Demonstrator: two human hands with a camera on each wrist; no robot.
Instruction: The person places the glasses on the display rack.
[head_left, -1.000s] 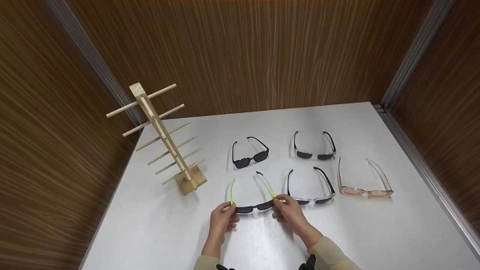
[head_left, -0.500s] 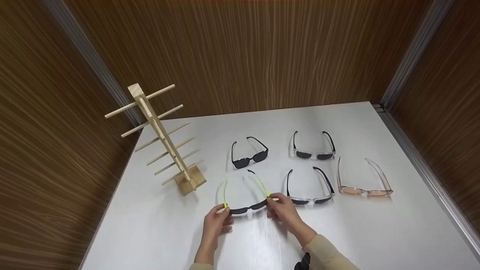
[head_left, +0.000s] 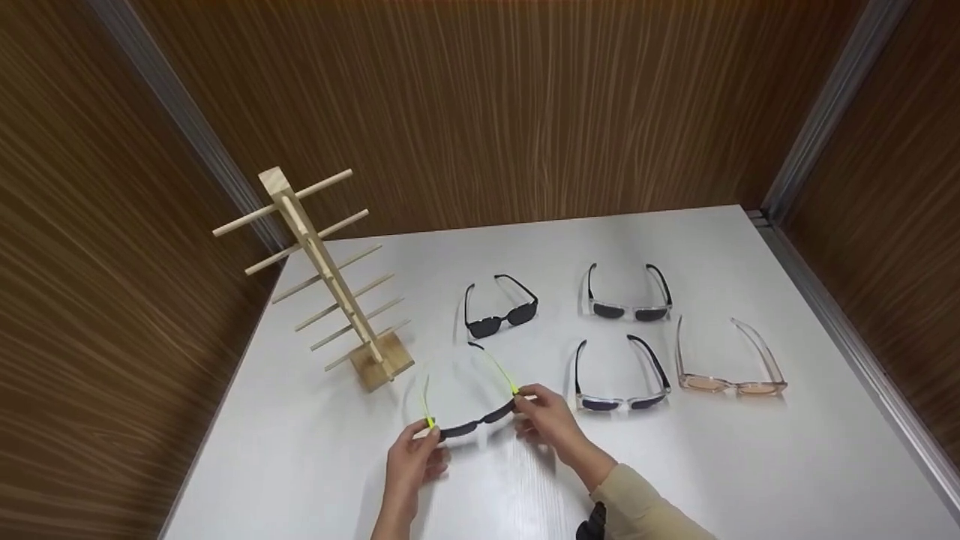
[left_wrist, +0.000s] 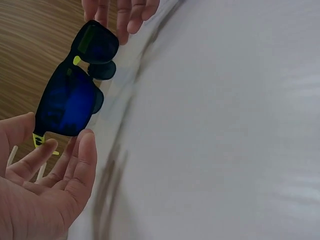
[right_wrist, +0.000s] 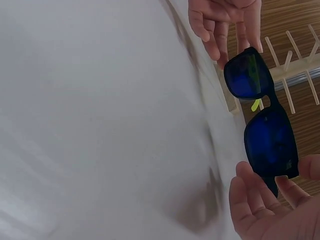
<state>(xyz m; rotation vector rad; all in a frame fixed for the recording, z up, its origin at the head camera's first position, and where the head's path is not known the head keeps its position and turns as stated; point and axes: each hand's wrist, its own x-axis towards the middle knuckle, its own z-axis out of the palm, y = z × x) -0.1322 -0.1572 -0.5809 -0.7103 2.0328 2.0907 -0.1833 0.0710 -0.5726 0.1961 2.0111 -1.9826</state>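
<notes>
Black-framed sunglasses with neon-yellow temples [head_left: 496,414] are pinched by our left hand [head_left: 409,459] and right hand [head_left: 553,422] over the white table [head_left: 300,465], right of the pale wooden peg stand [head_left: 328,270]; brown wood-grain walls [head_left: 487,112] rise behind it. From the head we find one temple [head_left: 429,420] blurred; only wrist views show blue lenses [left_wrist: 75,102].

Near left, the white tabletop [head_left: 277,457] gives free passage; the pegged wooden stand [head_left: 341,292] blocks farther left, yellow-templed sunglasses [head_left: 461,430] the near middle.

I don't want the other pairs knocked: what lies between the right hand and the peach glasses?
The head view shows one pair, the nearer clear-fronted sunglasses, between the right hand and the peach glasses.
</notes>
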